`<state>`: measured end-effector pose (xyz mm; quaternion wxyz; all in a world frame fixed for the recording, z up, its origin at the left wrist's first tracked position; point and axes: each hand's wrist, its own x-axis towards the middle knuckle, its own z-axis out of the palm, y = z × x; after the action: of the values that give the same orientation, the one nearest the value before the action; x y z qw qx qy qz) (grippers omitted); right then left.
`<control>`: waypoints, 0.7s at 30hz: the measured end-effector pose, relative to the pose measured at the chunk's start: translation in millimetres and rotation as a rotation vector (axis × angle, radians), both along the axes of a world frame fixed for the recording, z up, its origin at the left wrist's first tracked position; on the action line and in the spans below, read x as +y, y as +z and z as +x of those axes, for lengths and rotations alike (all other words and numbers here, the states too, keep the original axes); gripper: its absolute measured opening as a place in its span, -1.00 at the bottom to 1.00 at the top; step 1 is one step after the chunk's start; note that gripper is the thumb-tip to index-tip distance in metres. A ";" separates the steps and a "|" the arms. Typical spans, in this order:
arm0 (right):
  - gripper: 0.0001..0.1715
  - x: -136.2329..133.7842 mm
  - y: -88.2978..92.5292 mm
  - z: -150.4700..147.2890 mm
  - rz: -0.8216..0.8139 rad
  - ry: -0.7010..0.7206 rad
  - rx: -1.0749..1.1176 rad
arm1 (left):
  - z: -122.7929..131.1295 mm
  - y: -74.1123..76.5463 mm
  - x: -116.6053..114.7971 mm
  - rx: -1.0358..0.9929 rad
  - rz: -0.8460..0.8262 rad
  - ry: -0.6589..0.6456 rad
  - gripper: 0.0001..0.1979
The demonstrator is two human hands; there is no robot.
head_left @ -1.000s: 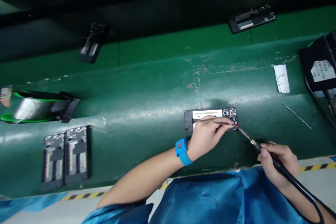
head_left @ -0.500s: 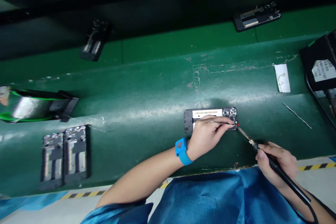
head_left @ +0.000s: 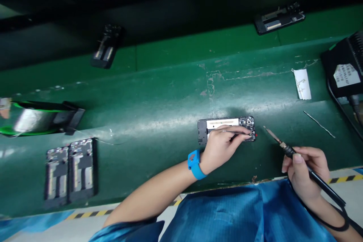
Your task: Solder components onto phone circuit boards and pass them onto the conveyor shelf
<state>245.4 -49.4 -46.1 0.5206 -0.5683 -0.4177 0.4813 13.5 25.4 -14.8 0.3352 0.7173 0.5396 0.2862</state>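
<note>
An opened phone (head_left: 202, 130) lies flat on the green bench, its circuit board (head_left: 247, 121) exposed at the right end. My left hand (head_left: 221, 143) rests over the phone, fingers closed on thin tweezers (head_left: 234, 132) whose tips reach the board's right edge. A small red piece (head_left: 256, 135) shows at that edge. My right hand (head_left: 307, 170) grips a soldering iron (head_left: 289, 151) by its black handle. Its tip stands apart from the phone, to the right. A blue wrist strap (head_left: 195, 164) is on my left wrist.
Two opened phones (head_left: 81, 170) lie side by side at left, beside a solder wire reel (head_left: 36, 118). More opened phones (head_left: 279, 19) sit along the back ledge. At right are a white paper (head_left: 302, 84), a wire strand (head_left: 319, 124) and a black device (head_left: 343, 68) with a cable.
The soldering iron's tip has drawn away from the phone's right edge, as my right hand moved right. My left hand stays at the phone with the tweezers. The view has shifted slightly.
</note>
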 end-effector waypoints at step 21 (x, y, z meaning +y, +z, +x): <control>-0.74 39.3 10.1 -9.8 0.347 0.471 -0.520 | 3.6 -4.4 -3.1 -0.021 -0.025 0.095 -0.92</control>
<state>235.5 -10.1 -36.0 0.3608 -0.4634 -0.7299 0.3498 17.2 22.2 -19.1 0.3357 0.6837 0.5730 0.3026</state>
